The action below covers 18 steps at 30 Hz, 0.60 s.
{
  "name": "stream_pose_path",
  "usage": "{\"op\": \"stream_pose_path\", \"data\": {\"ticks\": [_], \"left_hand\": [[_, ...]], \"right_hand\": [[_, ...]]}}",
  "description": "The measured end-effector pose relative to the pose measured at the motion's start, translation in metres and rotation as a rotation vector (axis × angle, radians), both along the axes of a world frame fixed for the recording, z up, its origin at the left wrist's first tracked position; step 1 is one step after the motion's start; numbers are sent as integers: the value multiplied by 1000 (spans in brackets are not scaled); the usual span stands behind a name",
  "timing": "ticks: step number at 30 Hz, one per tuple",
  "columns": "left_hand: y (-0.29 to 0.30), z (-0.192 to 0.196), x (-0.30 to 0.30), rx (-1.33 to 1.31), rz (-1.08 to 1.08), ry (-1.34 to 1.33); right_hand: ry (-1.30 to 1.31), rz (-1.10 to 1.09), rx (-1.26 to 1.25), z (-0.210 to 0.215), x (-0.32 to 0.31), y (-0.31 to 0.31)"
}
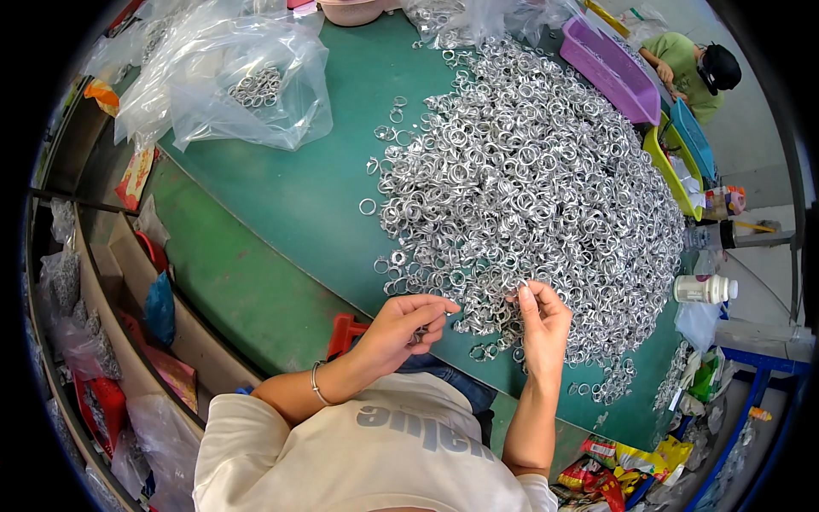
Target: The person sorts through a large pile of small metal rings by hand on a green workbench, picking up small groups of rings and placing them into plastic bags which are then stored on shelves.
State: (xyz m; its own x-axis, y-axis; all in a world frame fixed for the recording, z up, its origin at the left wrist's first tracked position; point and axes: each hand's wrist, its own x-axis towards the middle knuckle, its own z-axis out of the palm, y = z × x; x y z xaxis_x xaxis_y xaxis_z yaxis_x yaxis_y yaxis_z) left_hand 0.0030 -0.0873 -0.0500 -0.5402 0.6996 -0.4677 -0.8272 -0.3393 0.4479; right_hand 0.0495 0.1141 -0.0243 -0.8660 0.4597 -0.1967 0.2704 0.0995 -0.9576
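Observation:
A wide heap of silver metal rings covers much of the green table. At the heap's near edge, my right hand pinches a ring between thumb and fingertips. To its left, over the table's near edge, my left hand is curled closed around several rings, with thumb and forefinger pressed together at the tip. How many rings lie in the left palm is hidden by the fingers. A few loose rings lie between the two hands.
A clear plastic bag with rings inside lies at the far left. Purple and yellow-green bins line the right edge, near a white bottle. Shelving stands at left. Another person works at the far right.

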Motion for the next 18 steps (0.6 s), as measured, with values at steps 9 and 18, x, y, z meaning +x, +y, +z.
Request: {"op": "stream_pose_path", "data": {"ticks": [9, 18], "left_hand": [[2, 6, -1, -38, 18, 15], [-1, 6, 1, -112, 8, 168]], "right_hand": [[18, 127, 1039, 15, -2, 7], [110, 126, 1139, 27, -11, -13]]}}
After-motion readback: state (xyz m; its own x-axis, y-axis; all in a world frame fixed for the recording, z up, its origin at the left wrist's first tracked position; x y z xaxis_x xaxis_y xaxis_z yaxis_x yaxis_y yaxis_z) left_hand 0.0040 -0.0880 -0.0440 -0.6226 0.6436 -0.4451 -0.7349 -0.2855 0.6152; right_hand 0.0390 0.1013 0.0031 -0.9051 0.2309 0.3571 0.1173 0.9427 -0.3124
